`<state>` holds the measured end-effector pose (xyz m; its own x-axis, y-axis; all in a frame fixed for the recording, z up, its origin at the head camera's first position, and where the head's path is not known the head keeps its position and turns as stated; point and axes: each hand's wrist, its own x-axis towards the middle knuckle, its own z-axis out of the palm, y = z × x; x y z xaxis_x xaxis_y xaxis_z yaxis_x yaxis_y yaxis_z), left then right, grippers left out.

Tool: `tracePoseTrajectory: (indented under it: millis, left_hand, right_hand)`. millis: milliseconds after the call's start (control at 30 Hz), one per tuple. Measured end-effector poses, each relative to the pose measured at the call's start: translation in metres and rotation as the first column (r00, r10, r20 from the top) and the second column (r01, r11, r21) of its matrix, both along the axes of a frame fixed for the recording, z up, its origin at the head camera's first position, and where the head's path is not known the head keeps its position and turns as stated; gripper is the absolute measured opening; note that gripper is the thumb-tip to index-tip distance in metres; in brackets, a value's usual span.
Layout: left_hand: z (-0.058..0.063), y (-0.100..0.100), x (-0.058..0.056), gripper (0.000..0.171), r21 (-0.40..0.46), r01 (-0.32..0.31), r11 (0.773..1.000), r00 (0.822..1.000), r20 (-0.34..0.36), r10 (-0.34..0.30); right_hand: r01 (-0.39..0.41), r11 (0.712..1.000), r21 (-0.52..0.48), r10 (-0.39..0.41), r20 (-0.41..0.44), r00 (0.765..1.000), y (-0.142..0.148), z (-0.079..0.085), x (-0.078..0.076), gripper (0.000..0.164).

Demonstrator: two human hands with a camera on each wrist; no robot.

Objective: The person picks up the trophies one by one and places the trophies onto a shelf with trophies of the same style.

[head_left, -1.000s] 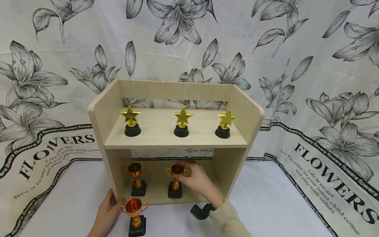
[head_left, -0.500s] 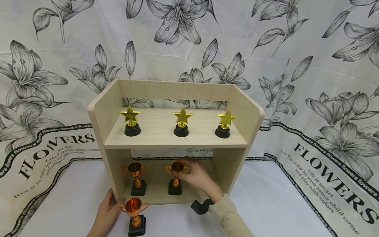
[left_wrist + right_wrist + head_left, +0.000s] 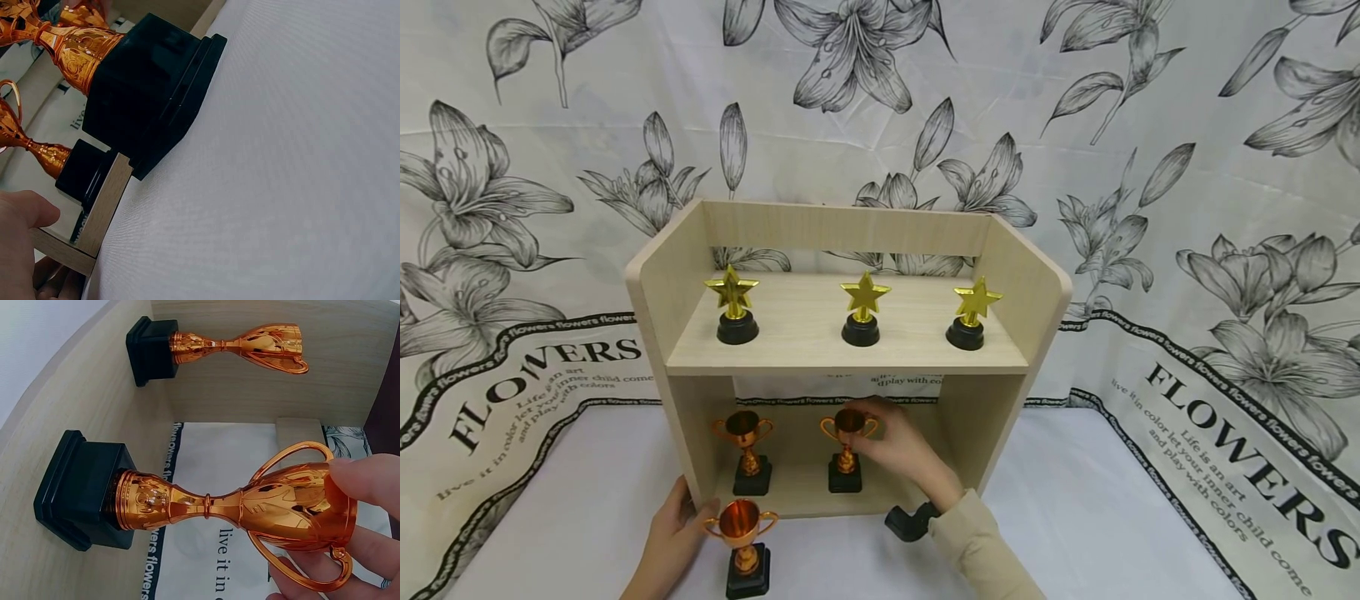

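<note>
My right hand point(image 3: 901, 446) pinches a bronze-coloured trophy cup point(image 3: 287, 503) near its rim, thumb on one side and fingers on the other. The cup is upright, its black base point(image 3: 845, 475) at the lower board near the middle of the shelf unit point(image 3: 842, 370). My left hand point(image 3: 666, 537) grips the unit's left side panel point(image 3: 65, 251) low down, thumb inside and fingers outside. To the left in the same compartment stands a second trophy cup point(image 3: 747, 454). A third cup point(image 3: 742, 542) stands on the white cloth in front, close to my left hand.
On the upper shelf stand three gold star trophies point(image 3: 733, 304), point(image 3: 862, 308), point(image 3: 972, 312) with round black bases. A black curved object point(image 3: 910, 523) shows beside my right wrist, partly covered by the sleeve. Behind the unit hangs a flower-printed cloth point(image 3: 865, 150).
The trophy cup in my right hand has shifted slightly back into the compartment, with the hand moving along. My left hand and the other trophies have stayed put.
</note>
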<state>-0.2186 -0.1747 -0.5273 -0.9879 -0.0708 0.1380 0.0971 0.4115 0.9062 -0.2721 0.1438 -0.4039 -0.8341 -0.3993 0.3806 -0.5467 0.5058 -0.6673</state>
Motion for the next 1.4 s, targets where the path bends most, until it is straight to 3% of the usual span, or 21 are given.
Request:
tracePoseTrajectory:
  millis: [733, 1033, 1400]
  left_hand:
    - [-0.002, 0.0, -0.001, 0.062, -0.008, 0.002, 1.0, 1.0, -0.016, -0.003]
    - [-0.003, 0.0, 0.001, 0.054, -0.035, -0.009, 0.999, 0.993, -0.122, 0.004]
    - [-0.003, 0.0, 0.0, 0.054, -0.056, -0.031, 0.998, 0.997, -0.077, 0.027]
  right_hand:
    - [0.024, 0.999, 0.043, -0.021, -0.057, 0.998, 0.001, 0.001, 0.007, 0.046]
    - [0.057, 0.998, 0.038, -0.054, -0.096, 0.994, 0.001, 0.001, 0.012, 0.047]
    - [-0.007, 1.0, -0.019, 0.004, -0.169, 0.986, -0.004, 0.011, 0.025, 0.045]
